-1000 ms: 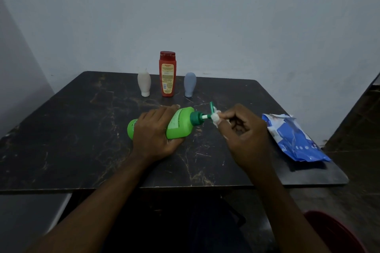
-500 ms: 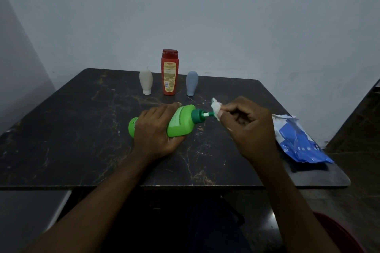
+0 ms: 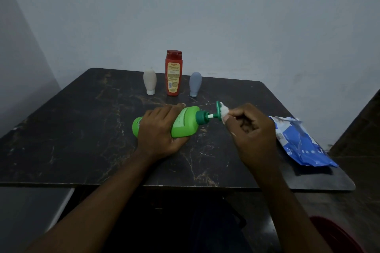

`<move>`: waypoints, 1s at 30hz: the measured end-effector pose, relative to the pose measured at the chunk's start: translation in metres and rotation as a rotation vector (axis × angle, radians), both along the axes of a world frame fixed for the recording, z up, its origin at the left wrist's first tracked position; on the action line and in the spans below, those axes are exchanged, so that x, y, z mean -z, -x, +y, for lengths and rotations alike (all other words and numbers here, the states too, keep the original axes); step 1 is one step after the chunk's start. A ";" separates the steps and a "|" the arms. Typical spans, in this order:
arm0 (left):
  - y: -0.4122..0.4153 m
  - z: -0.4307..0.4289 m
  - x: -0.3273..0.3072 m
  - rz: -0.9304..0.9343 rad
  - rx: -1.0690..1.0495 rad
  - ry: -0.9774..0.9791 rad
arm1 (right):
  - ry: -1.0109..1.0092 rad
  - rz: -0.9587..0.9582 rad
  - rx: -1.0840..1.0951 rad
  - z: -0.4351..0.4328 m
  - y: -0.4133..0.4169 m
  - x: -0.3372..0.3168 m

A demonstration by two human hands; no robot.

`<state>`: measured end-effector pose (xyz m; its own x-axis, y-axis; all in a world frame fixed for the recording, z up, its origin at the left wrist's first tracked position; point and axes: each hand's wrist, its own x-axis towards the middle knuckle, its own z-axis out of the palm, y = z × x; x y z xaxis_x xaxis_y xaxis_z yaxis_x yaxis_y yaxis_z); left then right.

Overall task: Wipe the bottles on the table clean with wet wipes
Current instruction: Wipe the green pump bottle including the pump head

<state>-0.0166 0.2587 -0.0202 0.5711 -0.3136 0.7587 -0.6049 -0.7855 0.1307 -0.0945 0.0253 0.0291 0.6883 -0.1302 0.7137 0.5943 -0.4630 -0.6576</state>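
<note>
Reaching over the near edge of the table [image 3: 82, 129], both hands work on one bottle. The left hand [image 3: 158, 129] lies over the body of the green bottle [image 3: 185, 124] with its fingers curled round it, pinning the bottle on its side against the table top. The right hand [image 3: 250, 129] has its fingers bunched and pinches a small white wipe [image 3: 224, 110] against the pump head [image 3: 217, 108]. The hands are apart, one at each end of the bottle.

The bottle's long axis runs roughly left to right, angled slightly away from the person. Its base points left and its pump points right and toward the far side. The pump end therefore lies nearer the right hand, and the body lies under the left.

Judged step: cleaning the pump and its stem (whether the body is already done cannot be told). The next stroke probably runs along this axis, so the left hand's hold must resist both roll and slide.

Beside the right hand, near the table's right edge, lies a crumpled blue pack [image 3: 302, 141]. Toward the far edge, well apart from the hands, three bottles stand in a row: a white bottle [image 3: 150, 81], a taller red bottle [image 3: 173, 73] and a grey bottle [image 3: 195, 84]. The two small ones stand cap down. Whether these three are finished or waiting cannot be told.
</note>
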 end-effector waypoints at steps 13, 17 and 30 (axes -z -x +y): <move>-0.027 0.008 -0.048 0.709 0.377 1.597 | -0.422 0.418 -0.122 0.011 -0.029 0.042; -0.031 0.011 -0.033 0.978 0.594 1.895 | -0.477 0.383 -0.180 0.030 -0.037 0.041; -0.038 0.003 -0.008 1.002 0.666 2.079 | -0.339 0.193 -0.185 0.082 -0.042 0.036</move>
